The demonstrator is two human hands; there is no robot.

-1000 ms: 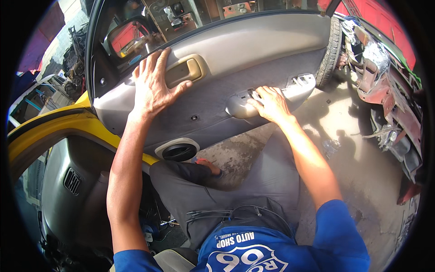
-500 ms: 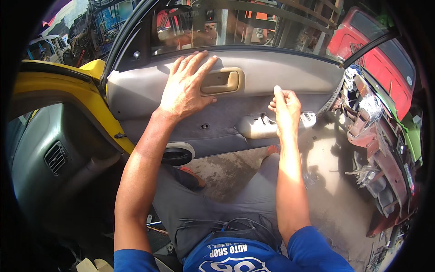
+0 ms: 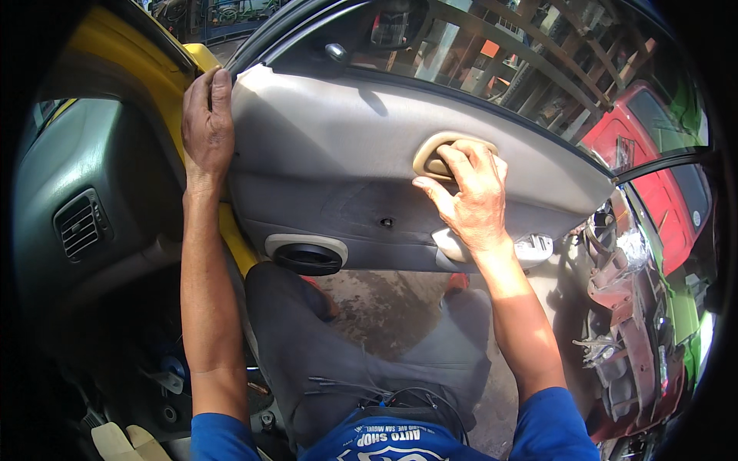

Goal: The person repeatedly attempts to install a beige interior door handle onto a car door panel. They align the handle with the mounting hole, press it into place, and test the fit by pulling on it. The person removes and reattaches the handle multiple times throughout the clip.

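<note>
While L hand (image 3: 207, 134) curls over front edge of grey door panel (image 3: 323, 127), R hand (image 3: 477, 200) hooks fingers into tan handle (image 3: 423, 157) set therein; prob. handle check, next move needs steady L brace.

Your hands (image 3: 207, 138) (image 3: 478, 201): two; door panel (image 3: 323, 146): one; beige handle (image 3: 425, 154): one; round speaker (image 3: 309, 257): one; air vent (image 3: 78, 224): one; side mirror (image 3: 390, 29): one; red vehicle (image 3: 636, 152): one.

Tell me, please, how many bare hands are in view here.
2: the left grip at the front upper corner of the grey door panel, and the right grip at the beige door handle. I see no others.
</note>
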